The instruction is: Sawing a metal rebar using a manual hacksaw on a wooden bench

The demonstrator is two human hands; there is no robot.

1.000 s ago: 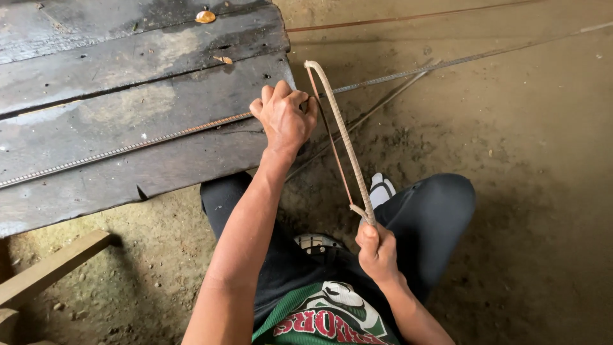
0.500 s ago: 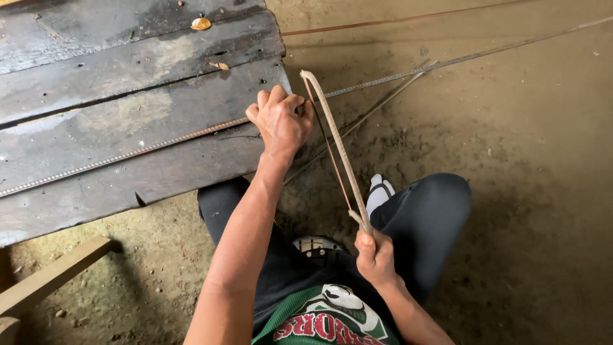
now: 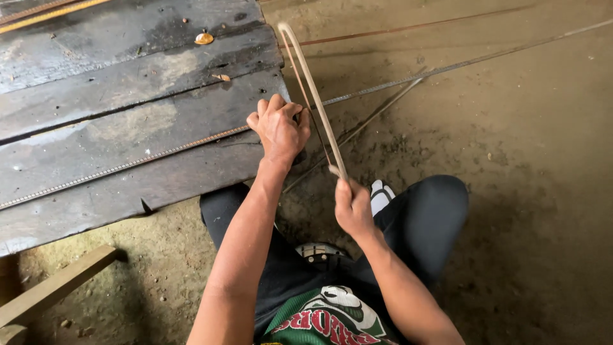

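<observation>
The person sits low on the dirt floor (image 3: 523, 191) at the edge of a worktop (image 3: 128, 128) of dark, weathered planks. The left hand (image 3: 279, 128) is clenched over the near end of a ribbed steel bar (image 3: 121, 167) that lies along the planks, pinning it just where it runs off the worktop's edge. The right hand (image 3: 353, 207) is wrapped tight round the handle end of a hacksaw (image 3: 313, 89), whose pale bow frame arches away from the body and whose thin blade passes just beside the knuckles of the left hand. Against the frames from a second and half a second ago, the saw now reaches further forward: its curved tip stands beyond the worktop's far corner, where earlier it sat closer in, and the right hand has come up nearer the left. That reads as a forward push of a sawing stroke, so the cutting on the bar appears to be under way rather than finished; the cut itself is hidden behind the left hand and cannot be judged. The left hand's grip on the bar looks unchanged. Other long rods (image 3: 447, 64) lie on the floor beyond the saw, a wooden beam (image 3: 57, 287) sits at lower left, and a small orange scrap (image 3: 204, 38) rests on the planks, well apart from the hands.
</observation>
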